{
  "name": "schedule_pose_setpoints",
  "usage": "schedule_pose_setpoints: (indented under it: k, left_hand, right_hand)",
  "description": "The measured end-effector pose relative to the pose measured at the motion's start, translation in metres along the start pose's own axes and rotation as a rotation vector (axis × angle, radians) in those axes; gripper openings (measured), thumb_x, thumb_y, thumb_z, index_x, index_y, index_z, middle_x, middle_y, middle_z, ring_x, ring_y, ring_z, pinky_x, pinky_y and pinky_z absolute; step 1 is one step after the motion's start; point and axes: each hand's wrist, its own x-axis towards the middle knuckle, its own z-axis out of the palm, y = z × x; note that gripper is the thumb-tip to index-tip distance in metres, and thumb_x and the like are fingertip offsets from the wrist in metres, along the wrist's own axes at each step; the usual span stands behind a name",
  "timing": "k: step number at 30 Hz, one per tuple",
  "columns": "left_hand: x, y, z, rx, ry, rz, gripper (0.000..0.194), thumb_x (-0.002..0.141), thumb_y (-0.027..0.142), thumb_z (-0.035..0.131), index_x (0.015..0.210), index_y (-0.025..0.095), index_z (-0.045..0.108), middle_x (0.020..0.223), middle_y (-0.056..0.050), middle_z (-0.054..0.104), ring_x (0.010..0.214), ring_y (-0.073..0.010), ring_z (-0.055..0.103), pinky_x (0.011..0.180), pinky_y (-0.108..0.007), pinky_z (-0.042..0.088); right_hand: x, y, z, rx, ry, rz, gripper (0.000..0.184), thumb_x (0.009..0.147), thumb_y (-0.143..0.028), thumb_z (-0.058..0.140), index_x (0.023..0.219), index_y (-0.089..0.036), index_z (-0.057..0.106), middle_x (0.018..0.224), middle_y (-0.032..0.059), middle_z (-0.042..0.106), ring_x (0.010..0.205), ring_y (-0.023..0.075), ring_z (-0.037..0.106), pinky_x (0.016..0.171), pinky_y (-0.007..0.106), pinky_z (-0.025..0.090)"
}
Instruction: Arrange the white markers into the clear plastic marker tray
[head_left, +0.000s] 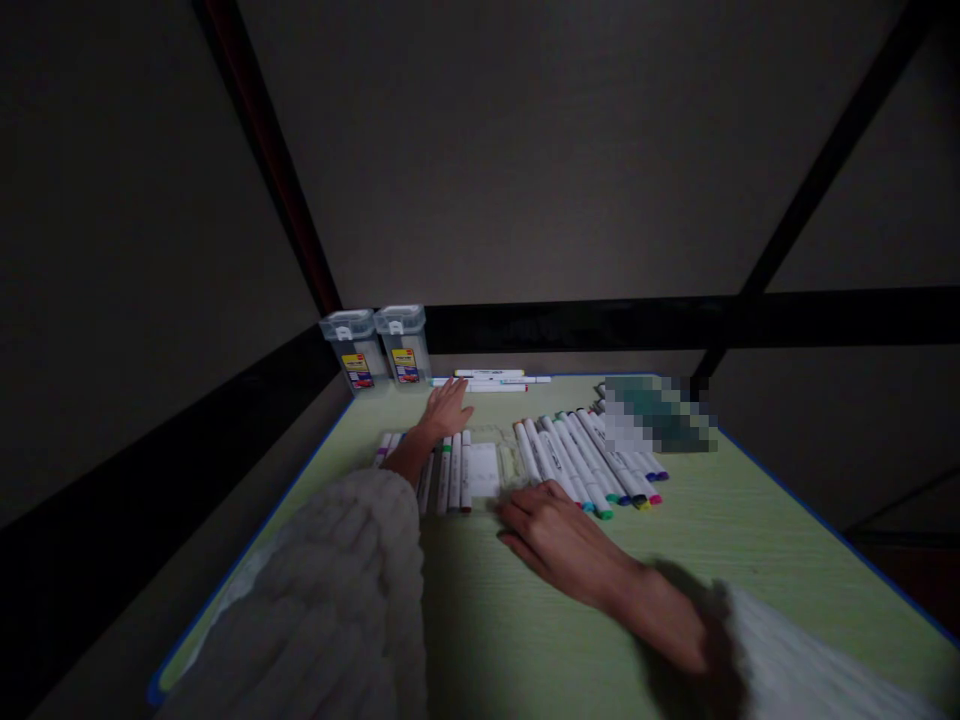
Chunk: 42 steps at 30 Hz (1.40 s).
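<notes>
My left hand (448, 407) reaches to the back of the table, its fingers apart at the near edge of several white markers (491, 379) lying crosswise; whether it touches them is unclear. Under my left forearm a row of markers (455, 475) lies side by side, partly hidden by the arm. My right hand (551, 530) rests low over the table, fingers loosely extended, beside a clear plastic tray (511, 462) holding a white paper label (484, 468). Just beyond its knuckles a fanned group of white markers (574, 455) with coloured ends lies on the table.
Two lidded clear plastic boxes (356, 350) with yellow labels stand at the back left corner. A blurred-out greenish item (660, 412) lies at the back right. The light green table (480, 620) has a blue edge, and a dark wall panel (570, 150) rises behind it.
</notes>
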Motion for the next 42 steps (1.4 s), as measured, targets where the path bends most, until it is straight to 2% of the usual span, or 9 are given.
schedule_pose_setpoints:
  k: [10,18,31,37,42]
  left_hand:
    - [0.0019,-0.0038,0.0047,-0.026,-0.018,-0.024,0.057,0.079,0.033,0.037,0.130,0.012,0.024,0.139,-0.012,0.026,0.130,-0.0221,0.016,0.105,-0.044,0.012]
    - [0.0013,-0.0040,0.0020,-0.045,0.084,0.025,0.052,0.079,0.036,0.040,0.125,0.013,0.033,0.128,-0.013,0.041,0.119,-0.0226,0.036,0.101,-0.038,0.024]
    - [-0.0008,-0.0030,0.0003,-0.105,0.125,0.021,0.049,0.076,0.037,0.049,0.118,0.014,0.040,0.115,-0.012,0.047,0.108,-0.0225,0.044,0.093,-0.036,0.033]
    - [0.0003,-0.0039,0.0000,-0.158,0.113,0.020,0.032,0.073,0.034,0.053,0.100,0.016,0.056,0.100,-0.008,0.053,0.097,-0.0198,0.048,0.088,-0.033,0.037]
    - [0.0033,-0.0057,0.0012,-0.194,0.120,0.028,0.022,0.071,0.027,0.054,0.089,0.016,0.059,0.090,-0.006,0.055,0.088,-0.0176,0.050,0.084,-0.032,0.039]
  right_hand:
    - [0.0005,0.0002,0.0001,0.021,0.005,0.001,0.011,0.083,-0.022,0.045,0.081,-0.016,0.054,0.079,0.0034,0.057,0.074,0.0174,0.053,0.070,0.033,0.035]
    - [-0.0003,0.0007,0.0000,0.028,-0.012,0.006,0.011,0.084,-0.023,0.044,0.081,-0.017,0.052,0.081,0.0034,0.057,0.077,0.0178,0.053,0.071,0.032,0.035]
    - [-0.0011,0.0012,-0.0011,0.026,-0.004,-0.003,0.011,0.084,-0.023,0.044,0.081,-0.016,0.053,0.080,0.0037,0.057,0.075,0.0173,0.053,0.069,0.032,0.035]
    - [-0.0010,0.0018,-0.0003,0.026,-0.003,0.000,0.011,0.084,-0.023,0.044,0.082,-0.016,0.053,0.080,0.0034,0.057,0.074,0.0169,0.053,0.069,0.032,0.036]
    - [-0.0015,0.0016,-0.0015,0.033,-0.003,-0.002,0.011,0.084,-0.023,0.044,0.082,-0.016,0.053,0.081,0.0037,0.057,0.075,0.0173,0.053,0.069,0.032,0.036]
